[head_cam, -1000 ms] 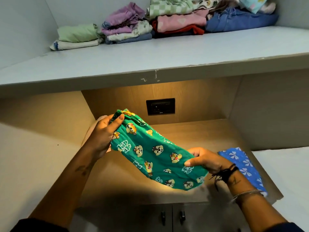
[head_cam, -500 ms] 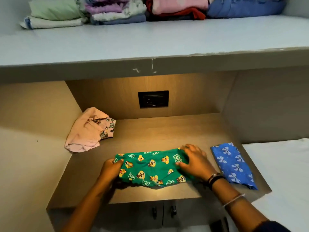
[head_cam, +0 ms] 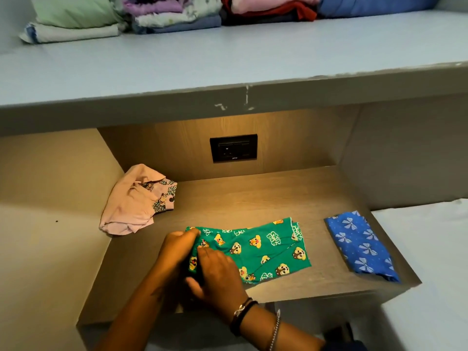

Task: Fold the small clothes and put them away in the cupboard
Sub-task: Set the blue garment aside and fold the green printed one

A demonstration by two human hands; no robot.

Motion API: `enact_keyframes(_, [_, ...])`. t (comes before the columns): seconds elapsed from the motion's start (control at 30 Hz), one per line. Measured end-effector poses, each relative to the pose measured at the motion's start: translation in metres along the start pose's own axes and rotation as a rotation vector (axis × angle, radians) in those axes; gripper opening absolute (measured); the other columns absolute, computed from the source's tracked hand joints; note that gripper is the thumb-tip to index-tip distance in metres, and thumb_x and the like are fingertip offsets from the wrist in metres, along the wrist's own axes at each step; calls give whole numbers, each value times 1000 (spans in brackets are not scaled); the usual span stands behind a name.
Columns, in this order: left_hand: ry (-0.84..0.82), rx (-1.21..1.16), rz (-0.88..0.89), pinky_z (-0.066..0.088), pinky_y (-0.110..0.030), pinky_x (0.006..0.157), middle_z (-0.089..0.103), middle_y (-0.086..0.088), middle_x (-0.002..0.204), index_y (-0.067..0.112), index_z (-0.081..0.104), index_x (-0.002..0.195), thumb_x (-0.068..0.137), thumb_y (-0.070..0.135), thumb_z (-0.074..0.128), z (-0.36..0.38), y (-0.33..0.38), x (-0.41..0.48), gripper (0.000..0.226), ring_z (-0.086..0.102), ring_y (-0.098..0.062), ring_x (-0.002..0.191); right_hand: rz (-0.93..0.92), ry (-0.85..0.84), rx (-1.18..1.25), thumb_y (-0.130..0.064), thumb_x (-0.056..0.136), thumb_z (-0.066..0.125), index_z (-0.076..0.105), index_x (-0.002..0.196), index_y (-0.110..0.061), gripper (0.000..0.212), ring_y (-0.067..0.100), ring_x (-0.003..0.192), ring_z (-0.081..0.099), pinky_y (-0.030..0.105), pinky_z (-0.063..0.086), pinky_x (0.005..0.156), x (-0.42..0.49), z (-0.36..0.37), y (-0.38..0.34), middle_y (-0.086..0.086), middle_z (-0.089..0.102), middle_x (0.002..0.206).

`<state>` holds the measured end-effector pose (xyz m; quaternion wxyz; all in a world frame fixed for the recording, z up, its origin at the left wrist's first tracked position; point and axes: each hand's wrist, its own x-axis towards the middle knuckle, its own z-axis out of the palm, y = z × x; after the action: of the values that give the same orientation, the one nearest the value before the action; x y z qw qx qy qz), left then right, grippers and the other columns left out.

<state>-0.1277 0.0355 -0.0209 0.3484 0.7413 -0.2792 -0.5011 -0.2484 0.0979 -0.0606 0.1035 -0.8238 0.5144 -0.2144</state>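
head view. the green cartoon-print garment [head_cam: 266,249] lay flat on the wooden surface [head_cam: 253,198] of the cupboard niche, near its front edge. the left grip [head_cam: 181,245] pinched the garment's left end, fingers curled over the hem. the right grip [head_cam: 217,272], just beside it, lay on the same end, fingers fairly straight and thumb spread, pressing the cloth. a crumpled pink garment [head_cam: 134,206] sat in the back left corner. a folded blue bow-print cloth [head_cam: 362,245] lay apart at the right. folded clothes [head_cam: 177,13] lined the upper shelf [head_cam: 228,54]. a black socket [head_cam: 233,148] was set in the back wall.
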Motion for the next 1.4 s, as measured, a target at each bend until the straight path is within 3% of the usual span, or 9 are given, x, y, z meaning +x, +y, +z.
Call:
enact_keyframes(0.37, [-75, 397, 327, 54, -44, 63, 67, -11, 65, 13, 60, 61, 76, 44, 59, 90, 46, -23, 34, 61, -26, 60, 455, 297, 405, -31, 84, 48, 62, 84, -18, 19, 21, 64, 58, 35, 40, 55, -14, -50, 59, 2, 65, 71])
enact_keyframes(0.47, [-271, 437, 283, 50, -30, 54, 68, -6, 70, 17, 64, 74, 86, 57, 54, 135, 46, -36, 42, 57, -20, 54, 724, 297, 561, -23, 88, 53, 55, 73, -13, 18, 21, 62, 56, 41, 45, 57, -29, -55, 95, 0, 60, 64])
enact_keyframes(0.57, [-466, 314, 238, 35, -12, 35, 66, -8, 79, 8, 65, 99, 98, 52, 42, 154, 43, -42, 50, 50, -13, 51, 903, 301, 519, -24, 88, 57, 61, 91, -16, 10, 26, 77, 62, 42, 53, 65, -46, -56, 125, 5, 67, 85])
enact_keyframes(0.63, [-487, 223, 306, 39, -13, 39, 66, -9, 84, 7, 64, 105, 103, 41, 38, 152, 33, -37, 43, 51, -12, 52, 960, 274, 426, -32, 89, 58, 51, 127, -18, 42, 25, 101, 61, 34, 50, 75, -56, -58, 139, 4, 60, 117])
enact_keyframes(0.9, [53, 332, 374, 52, -36, 69, 64, -2, 98, 16, 55, 96, 92, 41, 61, 99, -10, 7, 26, 63, -22, 87, 601, 129, 17, -46, 90, 48, 50, 133, -22, 50, 21, 129, 41, 38, 39, 105, -65, -54, 128, 3, 44, 142])
enact_keyframes(1.0, [-11, 381, 128, 55, -38, 72, 65, -7, 93, 10, 56, 95, 84, 41, 71, 100, -14, 15, 36, 67, -25, 83, 411, 63, -91, -59, 88, 42, 44, 141, -24, 64, 25, 145, 27, 49, 23, 117, -57, -43, 107, 6, 30, 157])
enact_keyframes(1.1, [-70, 295, 67, 37, -24, 42, 57, -3, 53, 11, 57, 62, 81, 30, 77, 105, -12, 19, 33, 51, -15, 42, 190, -38, -176, -70, 81, 41, 36, 148, -18, 84, 28, 147, 25, 54, 16, 118, -49, -23, 86, 10, 28, 159])
enact_keyframes(1.2, [-107, 311, 29, 27, -14, 33, 50, 2, 37, 11, 59, 64, 82, 23, 74, 106, -7, 21, 26, 41, -9, 29, 269, -250, -196, -73, 80, 36, 20, 153, -12, 97, 32, 150, 12, 53, 1, 119, -45, -5, 72, 16, 16, 161])
enact_keyframes(1.4, [-174, 256, 77, 52, -30, 55, 67, -12, 77, 12, 58, 74, 85, 18, 61, 108, -3, 16, 13, 67, -28, 67, 341, -82, -10, -26, 92, 40, 49, 136, -12, 47, 27, 137, 42, 38, 29, 115, -42, -6, 68, 12, 49, 145])
